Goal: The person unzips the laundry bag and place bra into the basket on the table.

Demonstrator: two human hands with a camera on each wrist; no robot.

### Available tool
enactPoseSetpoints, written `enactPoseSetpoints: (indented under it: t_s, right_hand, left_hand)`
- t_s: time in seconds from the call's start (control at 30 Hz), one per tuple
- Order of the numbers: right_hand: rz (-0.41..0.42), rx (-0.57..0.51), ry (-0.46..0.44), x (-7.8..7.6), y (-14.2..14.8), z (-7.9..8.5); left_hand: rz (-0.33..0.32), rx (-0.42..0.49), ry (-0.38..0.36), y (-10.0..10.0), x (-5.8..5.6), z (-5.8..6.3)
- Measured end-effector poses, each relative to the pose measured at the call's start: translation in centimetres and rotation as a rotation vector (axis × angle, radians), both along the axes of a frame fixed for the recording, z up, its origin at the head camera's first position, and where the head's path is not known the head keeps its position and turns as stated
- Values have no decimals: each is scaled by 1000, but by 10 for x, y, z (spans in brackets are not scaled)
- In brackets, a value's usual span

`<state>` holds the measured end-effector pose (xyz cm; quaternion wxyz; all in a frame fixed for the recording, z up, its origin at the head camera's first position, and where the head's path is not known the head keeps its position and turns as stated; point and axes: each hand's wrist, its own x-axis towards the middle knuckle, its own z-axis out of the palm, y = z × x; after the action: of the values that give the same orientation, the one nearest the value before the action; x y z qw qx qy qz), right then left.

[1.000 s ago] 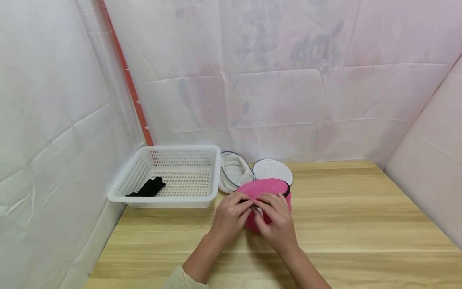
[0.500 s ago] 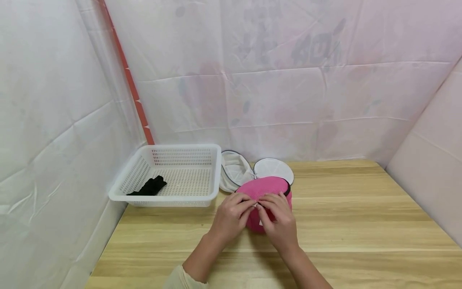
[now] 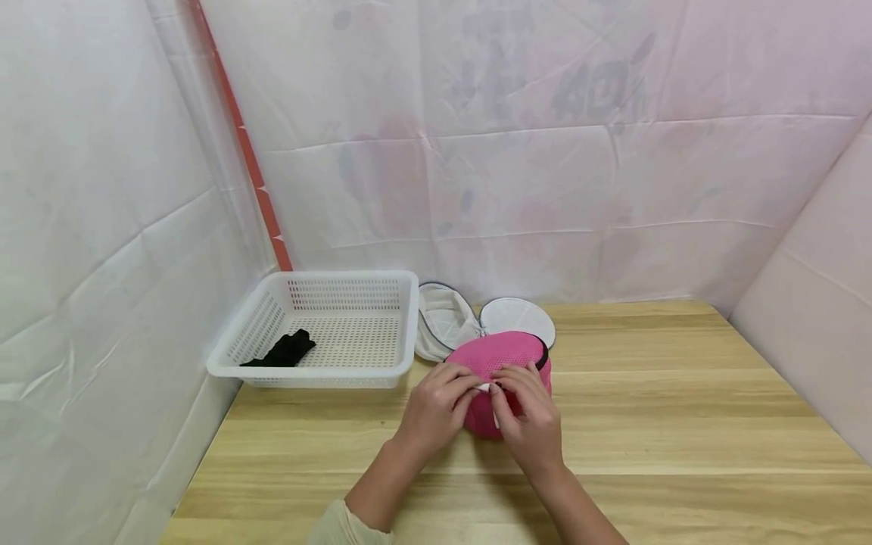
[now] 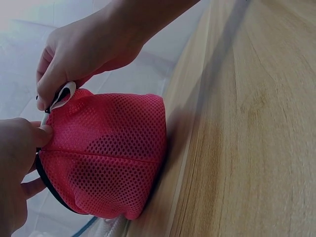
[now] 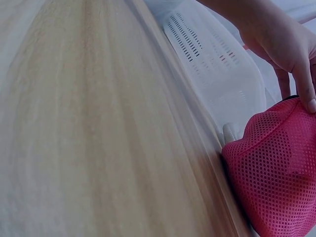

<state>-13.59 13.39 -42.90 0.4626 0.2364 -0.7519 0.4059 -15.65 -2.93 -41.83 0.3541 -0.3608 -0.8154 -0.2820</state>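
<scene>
A pink mesh laundry bag (image 3: 500, 352) with black zipper edging stands on the wooden table, bulging, with darker patches visible through its mesh in the left wrist view. My left hand (image 3: 432, 405) pinches the top edge of the bag between thumb and fingers. Just beside it, my right hand (image 3: 530, 420) pinches the same edge, at the zipper. Between the fingertips a short white strip (image 3: 483, 387) shows. A small white fabric loop (image 4: 68, 94) hangs by the right thumb in the left wrist view. The zipper pull itself is hidden by the fingers.
Left of the bag, a white perforated plastic basket (image 3: 402, 333) holds a crumpled black cloth (image 3: 286, 350). Behind the bag lie a white mesh bag (image 3: 436, 322) with dark-edged opening and its round white lid (image 3: 521, 316). White sheeting (image 3: 511, 189) encloses the table's back and sides.
My right hand has shifted slightly to the right along the bag's edge, and the white strip between the fingertips has come into view. The left hand keeps its grip.
</scene>
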Motion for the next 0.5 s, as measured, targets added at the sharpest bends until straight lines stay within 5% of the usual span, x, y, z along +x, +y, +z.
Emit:
enactPoseSetpoints:
  t_s: [0.5]
  right_hand:
    - [-1,37,14,-1,3,-2]
  left_hand:
    - [0,2,-15,0,1,0]
